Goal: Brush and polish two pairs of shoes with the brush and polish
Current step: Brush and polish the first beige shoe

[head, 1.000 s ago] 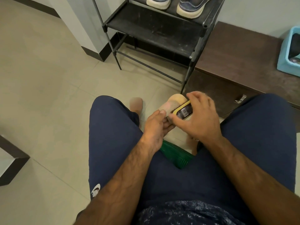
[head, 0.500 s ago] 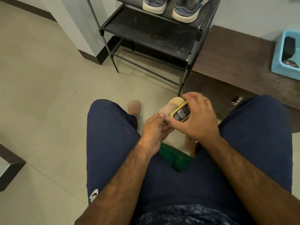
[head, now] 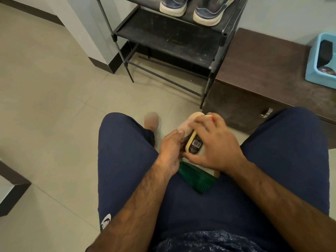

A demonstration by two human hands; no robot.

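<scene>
R hand had fingers clenched round the brush, pressed on the pale shoe betw. the knees; L hand gripped the shoe's side. Risk: a hard stroke could've knocked it loose or scraped L knuckles.

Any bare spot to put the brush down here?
Free: rack shelf under the sneakers; cabinet top between rack and blue basket; floor tiles left of the left leg. Crowded: between the legs, where left hand, right hand, brush, tan shoe and green stool bunch.
</scene>
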